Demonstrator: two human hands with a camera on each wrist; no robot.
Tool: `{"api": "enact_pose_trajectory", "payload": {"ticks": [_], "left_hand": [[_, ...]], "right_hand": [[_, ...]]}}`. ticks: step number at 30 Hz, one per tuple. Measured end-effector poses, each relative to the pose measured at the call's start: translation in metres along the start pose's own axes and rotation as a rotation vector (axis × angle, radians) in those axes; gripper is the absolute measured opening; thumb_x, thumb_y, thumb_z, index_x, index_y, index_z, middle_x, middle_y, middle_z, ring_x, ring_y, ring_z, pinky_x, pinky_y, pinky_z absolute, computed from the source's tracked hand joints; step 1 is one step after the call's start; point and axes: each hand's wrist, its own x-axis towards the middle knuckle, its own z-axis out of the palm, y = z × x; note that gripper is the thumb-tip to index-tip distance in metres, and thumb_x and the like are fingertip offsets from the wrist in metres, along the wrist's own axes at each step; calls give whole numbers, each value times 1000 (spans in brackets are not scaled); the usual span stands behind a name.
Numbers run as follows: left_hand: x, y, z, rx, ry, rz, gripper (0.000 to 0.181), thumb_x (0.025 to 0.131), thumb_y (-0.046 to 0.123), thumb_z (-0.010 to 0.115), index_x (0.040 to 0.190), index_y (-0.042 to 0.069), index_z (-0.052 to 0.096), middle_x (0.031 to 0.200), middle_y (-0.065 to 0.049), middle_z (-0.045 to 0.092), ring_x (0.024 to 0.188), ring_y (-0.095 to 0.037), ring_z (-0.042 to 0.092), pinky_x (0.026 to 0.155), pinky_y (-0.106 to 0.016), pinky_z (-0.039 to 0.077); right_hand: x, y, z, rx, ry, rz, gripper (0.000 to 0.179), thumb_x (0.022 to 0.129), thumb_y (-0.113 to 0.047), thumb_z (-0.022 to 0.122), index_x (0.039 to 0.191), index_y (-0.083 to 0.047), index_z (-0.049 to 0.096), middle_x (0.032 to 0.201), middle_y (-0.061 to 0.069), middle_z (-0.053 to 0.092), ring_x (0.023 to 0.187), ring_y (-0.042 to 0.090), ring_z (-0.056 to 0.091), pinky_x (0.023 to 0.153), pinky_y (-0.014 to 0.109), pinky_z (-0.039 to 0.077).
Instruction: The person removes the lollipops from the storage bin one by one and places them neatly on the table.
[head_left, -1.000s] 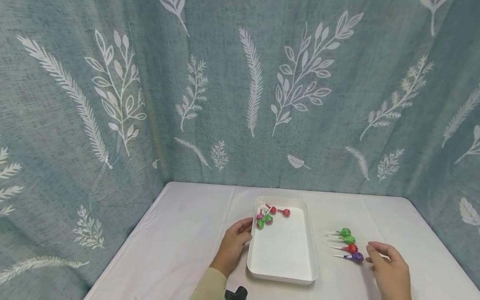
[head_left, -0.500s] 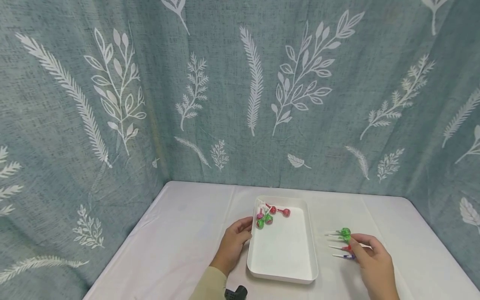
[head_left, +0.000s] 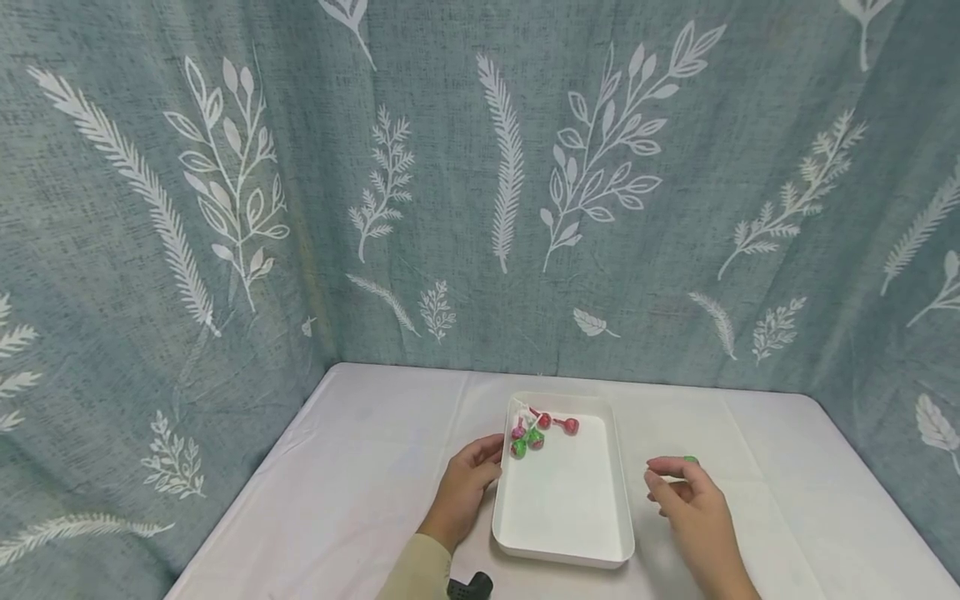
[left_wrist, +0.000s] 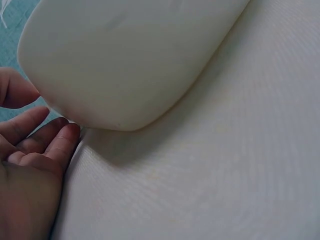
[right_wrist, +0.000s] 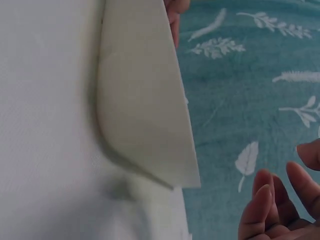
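Observation:
My left hand (head_left: pixel 467 492) rests its fingertips against the left side of a white tray (head_left: pixel 558 557); in the left wrist view, the fingers (left_wrist: pixel 64 142) touch the tray's outer wall (left_wrist: pixel 125 75). Inside the tray's far left corner lie several wrapped lollipops, among them a green lollipop (head_left: pixel 518 449) and a red lollipop (head_left: pixel 572 426). To the tray's right, my right hand (head_left: pixel 697 508) hovers with loosely bent fingers, which hold nothing in the right wrist view (right_wrist: pixel 280 205). A green lollipop head (head_left: pixel 691 459) peeks out behind its knuckles; the other lollipops there are hidden.
A white cloth covers the table (head_left: pixel 390 433). Behind it and at both sides hangs a blue-green curtain (head_left: pixel 450 192) with white leaf prints. A small black object (head_left: pixel 471 587) shows by the left sleeve (head_left: pixel 420 571).
My right hand has moved left from beside the loose lollipops, passing over them, and now covers nearly all of them. The left hand and tray have stayed put.

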Motion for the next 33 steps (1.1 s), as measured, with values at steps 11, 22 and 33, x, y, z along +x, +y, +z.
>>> {"api": "enact_pose_trajectory", "payload": {"ticks": [11, 22, 33], "left_hand": [[-2, 5, 2, -19, -7, 13, 56, 97, 4, 62, 152, -3, 58, 155, -19, 58, 146, -36, 53, 119, -47, 44], [-3, 3, 2, -42, 0, 6, 57, 94, 1, 61, 151, -3, 58, 153, -20, 59, 144, -36, 54, 118, -47, 45], [-3, 4, 2, -19, 3, 4, 57, 94, 3, 60, 151, -4, 58, 153, -20, 59, 144, -36, 55, 119, -49, 45]], "right_hand": [[11, -23, 31, 58, -36, -12, 28, 107, -19, 70, 129, -3, 70, 120, 10, 69, 94, 21, 69, 74, 28, 58], [19, -36, 54, 115, -53, -58, 23, 106, -13, 70, 126, -2, 69, 118, 11, 69, 92, 22, 68, 73, 28, 58], [30, -31, 76, 96, -63, -61, 25, 105, -12, 69, 127, 1, 67, 119, 12, 70, 94, 23, 69, 73, 29, 58]]}}
